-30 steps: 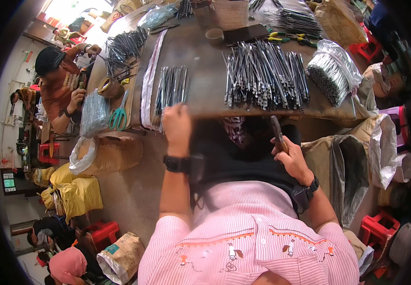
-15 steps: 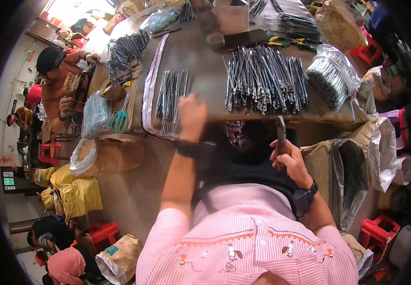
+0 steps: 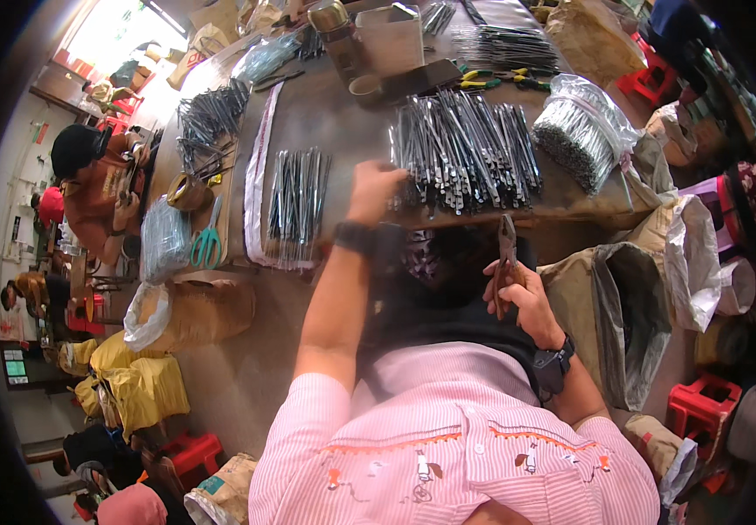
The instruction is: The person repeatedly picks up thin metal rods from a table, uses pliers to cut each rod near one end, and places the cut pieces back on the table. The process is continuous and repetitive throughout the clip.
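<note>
My left hand (image 3: 372, 192) is over the table at the left edge of a large pile of thin metal rods (image 3: 465, 149). Motion smears its fingers, and whether they pinch a rod cannot be made out. Left of it lies a smaller, flatter row of similar rods (image 3: 297, 197) beside a white strip (image 3: 261, 166). In front of the table edge, my right hand (image 3: 519, 293) is closed around the handles of a pair of pliers (image 3: 506, 258), jaws pointing up.
A plastic-wrapped bundle of rods (image 3: 583, 131) lies at right. At left are teal scissors (image 3: 207, 245), a tape roll (image 3: 188, 192) and another rod pile (image 3: 212, 122). A flask (image 3: 336, 35) and cup (image 3: 365, 87) stand behind. A co-worker (image 3: 94, 188) sits at left.
My left hand has moved right, from the smaller row of rods to the edge of the large pile. My right hand still holds the pliers. The view has shifted slightly.
</note>
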Demonstrator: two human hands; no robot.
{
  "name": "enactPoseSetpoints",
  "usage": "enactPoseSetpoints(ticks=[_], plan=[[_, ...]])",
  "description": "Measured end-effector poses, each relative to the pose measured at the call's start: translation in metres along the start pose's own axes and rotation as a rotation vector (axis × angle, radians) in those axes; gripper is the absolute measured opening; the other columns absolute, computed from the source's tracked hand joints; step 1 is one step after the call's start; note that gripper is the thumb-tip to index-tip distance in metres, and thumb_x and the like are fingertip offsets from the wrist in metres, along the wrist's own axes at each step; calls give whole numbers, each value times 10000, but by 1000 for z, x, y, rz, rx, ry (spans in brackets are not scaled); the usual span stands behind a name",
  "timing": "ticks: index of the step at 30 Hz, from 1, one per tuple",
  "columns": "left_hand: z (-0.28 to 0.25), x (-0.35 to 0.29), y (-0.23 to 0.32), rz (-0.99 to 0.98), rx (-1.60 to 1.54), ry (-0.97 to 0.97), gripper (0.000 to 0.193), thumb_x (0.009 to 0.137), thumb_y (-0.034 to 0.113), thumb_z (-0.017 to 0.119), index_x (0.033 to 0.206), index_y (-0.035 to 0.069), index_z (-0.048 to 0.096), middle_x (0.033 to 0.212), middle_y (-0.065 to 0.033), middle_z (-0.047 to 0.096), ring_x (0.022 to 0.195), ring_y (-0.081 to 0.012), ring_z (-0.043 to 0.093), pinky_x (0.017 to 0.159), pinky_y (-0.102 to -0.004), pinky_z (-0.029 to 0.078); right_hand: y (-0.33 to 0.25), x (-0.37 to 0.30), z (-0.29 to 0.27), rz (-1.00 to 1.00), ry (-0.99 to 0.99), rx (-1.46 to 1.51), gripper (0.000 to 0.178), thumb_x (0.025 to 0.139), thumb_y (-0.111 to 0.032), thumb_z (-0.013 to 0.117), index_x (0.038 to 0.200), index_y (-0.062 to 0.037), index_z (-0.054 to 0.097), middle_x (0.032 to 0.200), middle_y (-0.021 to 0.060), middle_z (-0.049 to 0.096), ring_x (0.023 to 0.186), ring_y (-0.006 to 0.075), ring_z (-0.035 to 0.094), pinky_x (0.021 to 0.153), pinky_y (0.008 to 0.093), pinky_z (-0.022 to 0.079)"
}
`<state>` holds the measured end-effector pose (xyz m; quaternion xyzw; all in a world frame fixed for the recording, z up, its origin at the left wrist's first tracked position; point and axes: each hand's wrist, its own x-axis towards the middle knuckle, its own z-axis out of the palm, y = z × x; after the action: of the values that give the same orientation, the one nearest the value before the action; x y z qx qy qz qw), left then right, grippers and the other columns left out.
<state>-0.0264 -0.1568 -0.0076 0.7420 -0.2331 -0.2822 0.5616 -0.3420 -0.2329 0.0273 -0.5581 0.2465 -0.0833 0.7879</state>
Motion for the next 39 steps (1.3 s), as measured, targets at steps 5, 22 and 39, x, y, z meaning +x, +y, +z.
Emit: enactPoseSetpoints(ticks=[5,22,39], plan=[[-24,-29,-4,101,-99,-168,102,812,34,682,890,-21,646,719,-51,617,608,-136,573,560,-237,462,7,-2,-18,30,53,80,332,734,-94,474,1039,2,560,772,84,616,614,147,591,561,242,444],[-45,-114,-11,-660,-1628,-281,227,936,-18,464,1135,-124,491,1046,-185,518,869,-217,600,745,-254,588,-1,38,-171,-283,394,630,208,824,-157,561,984,-32,605,888,115,637,794,224,604,724,380,498],[-41,-143,-1,-505,-1399,-382,225,954,8,481,1166,-61,512,1047,-130,527,880,-198,584,652,-207,580,-36,64,-217,-302,333,811,130,914,-130,571,888,-5,595,811,105,643,698,206,611,674,375,531]])
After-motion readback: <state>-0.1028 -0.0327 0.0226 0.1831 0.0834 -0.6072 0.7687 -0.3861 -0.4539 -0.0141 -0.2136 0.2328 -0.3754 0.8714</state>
